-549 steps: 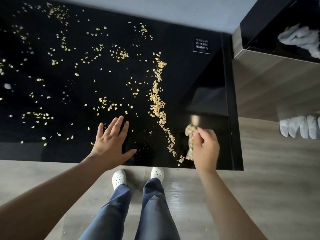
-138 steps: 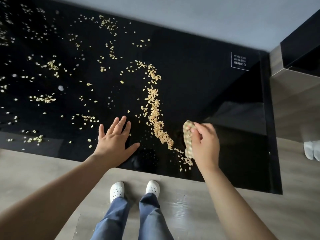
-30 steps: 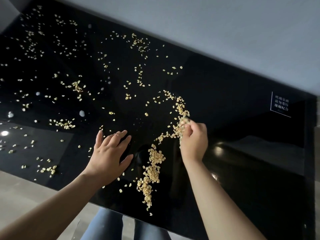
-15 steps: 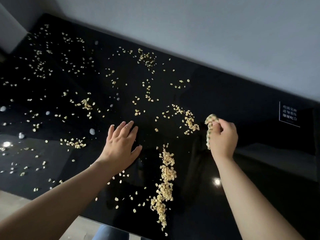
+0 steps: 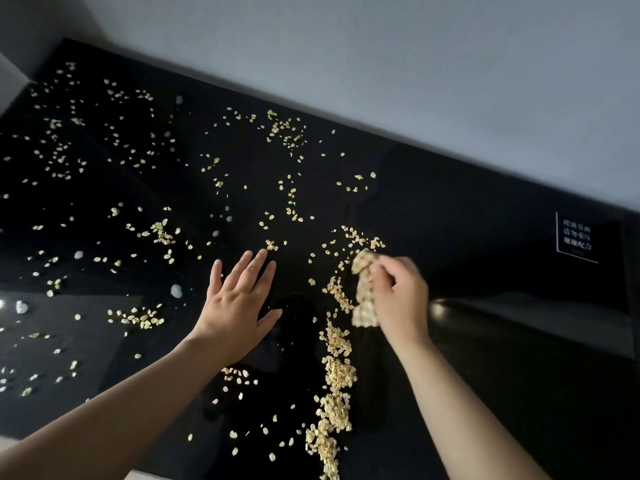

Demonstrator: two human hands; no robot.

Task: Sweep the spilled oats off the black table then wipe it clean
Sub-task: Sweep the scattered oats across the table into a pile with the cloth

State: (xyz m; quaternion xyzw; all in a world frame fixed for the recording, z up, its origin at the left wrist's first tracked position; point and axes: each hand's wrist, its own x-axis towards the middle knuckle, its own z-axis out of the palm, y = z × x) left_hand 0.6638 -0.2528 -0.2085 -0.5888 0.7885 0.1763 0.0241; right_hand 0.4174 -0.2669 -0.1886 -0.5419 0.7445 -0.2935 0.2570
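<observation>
Oats (image 5: 336, 375) lie across the black table (image 5: 485, 375) as a person works at the near edge. We see them heaped in a loose ridge that runs from beside the right hand (image 5: 398, 299) down to the table's front edge, with thinner scatter over the whole left half and toward the grey wall (image 5: 415, 64). The left hand (image 5: 239, 306) lies flat on the glossy top, fingers straight and spread, holding nothing. The right hand's fingers are curled round a bunched, patterned cloth (image 5: 363, 296), whose lower end hangs against the head of the ridge.

We judge the sweep to be in hand and far from done. To do it well, we would keep the cloth's edge low and flat on the surface, draw the far flakes into the ridge in short overlapping strokes, then push the ridge along its own line and over the front edge. A fast flick would likely bounce the light flakes back onto swept ground. A few pale white specks (image 5: 176, 291) sit among the oats at left.

A white-framed label (image 5: 576, 237) at the table's right end carries three lines of what appear to be Chinese characters, too small for us to read.
</observation>
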